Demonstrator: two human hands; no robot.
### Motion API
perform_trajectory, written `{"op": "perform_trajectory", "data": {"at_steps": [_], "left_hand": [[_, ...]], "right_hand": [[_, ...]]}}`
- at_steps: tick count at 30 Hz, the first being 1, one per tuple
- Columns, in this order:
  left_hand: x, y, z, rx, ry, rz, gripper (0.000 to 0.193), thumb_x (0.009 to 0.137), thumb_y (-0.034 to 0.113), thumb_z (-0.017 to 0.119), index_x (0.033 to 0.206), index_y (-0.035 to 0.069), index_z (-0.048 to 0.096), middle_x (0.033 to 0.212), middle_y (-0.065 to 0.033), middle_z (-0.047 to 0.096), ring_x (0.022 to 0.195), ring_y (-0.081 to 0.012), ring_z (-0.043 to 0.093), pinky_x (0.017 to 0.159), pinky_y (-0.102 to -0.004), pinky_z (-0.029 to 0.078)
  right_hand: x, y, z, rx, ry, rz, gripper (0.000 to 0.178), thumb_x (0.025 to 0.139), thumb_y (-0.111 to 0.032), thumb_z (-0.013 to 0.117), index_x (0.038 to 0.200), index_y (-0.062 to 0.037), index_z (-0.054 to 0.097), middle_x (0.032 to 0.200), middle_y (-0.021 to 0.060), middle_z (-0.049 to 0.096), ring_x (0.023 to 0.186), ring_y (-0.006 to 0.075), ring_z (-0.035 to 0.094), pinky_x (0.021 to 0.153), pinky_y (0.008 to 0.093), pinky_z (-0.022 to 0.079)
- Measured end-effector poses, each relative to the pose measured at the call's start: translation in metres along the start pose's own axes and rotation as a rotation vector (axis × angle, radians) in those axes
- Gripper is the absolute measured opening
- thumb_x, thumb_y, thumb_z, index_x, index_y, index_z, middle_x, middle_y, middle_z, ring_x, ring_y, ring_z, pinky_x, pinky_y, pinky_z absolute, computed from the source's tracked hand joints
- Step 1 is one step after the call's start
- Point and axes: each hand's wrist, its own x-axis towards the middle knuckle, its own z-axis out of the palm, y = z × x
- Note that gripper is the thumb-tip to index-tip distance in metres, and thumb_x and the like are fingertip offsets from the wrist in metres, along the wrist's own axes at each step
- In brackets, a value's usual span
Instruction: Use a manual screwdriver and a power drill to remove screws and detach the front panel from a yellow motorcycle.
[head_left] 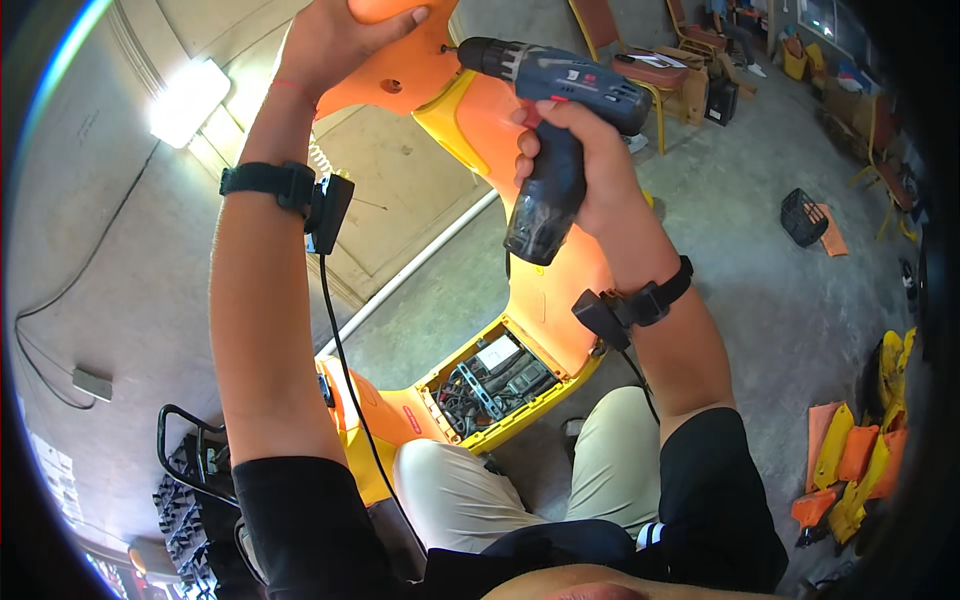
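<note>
My right hand (pixel 585 150) is wrapped round the grip of a dark blue cordless drill (pixel 580 85). The drill points left, its bit tip at or very near a small dark spot on an orange body panel (pixel 385 65). At the top edge my left hand (pixel 335 45) grips that panel, thumb stretched across its face; the other fingers are mostly hidden. A second dark hole shows lower on the panel. Below, the orange and yellow body (pixel 560 290), which looks like a scooter's, runs down to an uncovered compartment (pixel 500 375) holding wires and electronic boxes.
Straps with small black devices and cables sit on both my forearms. A black metal rack (pixel 190 455) stands lower left. Orange and yellow body parts (pixel 850 455) lie on the floor at right, beyond them a black basket (pixel 803 217). Chairs (pixel 650 70) and cartons stand far right.
</note>
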Motion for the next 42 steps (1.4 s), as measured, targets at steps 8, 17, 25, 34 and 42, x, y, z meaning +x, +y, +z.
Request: {"op": "perform_trajectory", "data": {"at_steps": [8,17,25,34,42], "left_hand": [[0.001,0.003,-0.003,-0.074,-0.017,0.085,0.084,0.072,0.058,0.077,0.133,0.005,0.056,0.113,-0.0229,0.069,0.108,-0.0375,0.067,0.093,-0.0424,0.052],[0.000,0.001,-0.007,-0.033,-0.030,0.060,0.086,0.069,0.065,0.075,0.131,0.007,0.058,0.110,-0.0216,0.071,0.105,-0.0368,0.068,0.092,-0.0424,0.053],[-0.001,-0.001,-0.007,-0.019,-0.017,0.042,0.090,0.068,0.069,0.074,0.131,0.007,0.058,0.110,-0.0216,0.071,0.105,-0.0369,0.068,0.092,-0.0426,0.053],[-0.001,-0.005,-0.007,-0.070,-0.038,0.061,0.099,0.066,0.078,0.070,0.132,0.006,0.057,0.111,-0.0232,0.070,0.106,-0.0384,0.068,0.093,-0.0431,0.053],[-0.001,-0.003,-0.006,-0.010,-0.027,0.031,0.102,0.065,0.081,0.069,0.132,0.006,0.057,0.112,-0.0233,0.070,0.108,-0.0388,0.067,0.094,-0.0439,0.052]], "right_hand": [[-0.005,0.001,0.006,-0.117,0.000,-0.041,0.014,0.086,-0.014,0.068,0.096,-0.0058,0.063,0.073,0.0049,0.063,0.065,0.0165,0.062,0.062,0.0320,0.053],[0.005,0.013,-0.011,-0.317,-0.032,-0.205,0.017,0.086,-0.016,0.069,0.097,-0.0028,0.066,0.068,0.0045,0.062,0.061,0.0151,0.061,0.061,0.0304,0.051],[0.001,0.024,-0.007,-0.355,-0.020,-0.266,0.019,0.087,-0.016,0.070,0.100,-0.0016,0.066,0.067,0.0042,0.062,0.060,0.0154,0.061,0.061,0.0303,0.050],[-0.003,0.024,0.002,0.059,-0.034,-0.061,0.019,0.087,-0.013,0.065,0.103,-0.0021,0.062,0.080,0.0069,0.061,0.064,0.0184,0.062,0.062,0.0353,0.054],[-0.005,0.026,0.001,-0.003,-0.026,-0.100,0.022,0.088,-0.012,0.063,0.107,-0.0016,0.060,0.094,0.0077,0.063,0.068,0.0175,0.061,0.062,0.0361,0.055]]}}
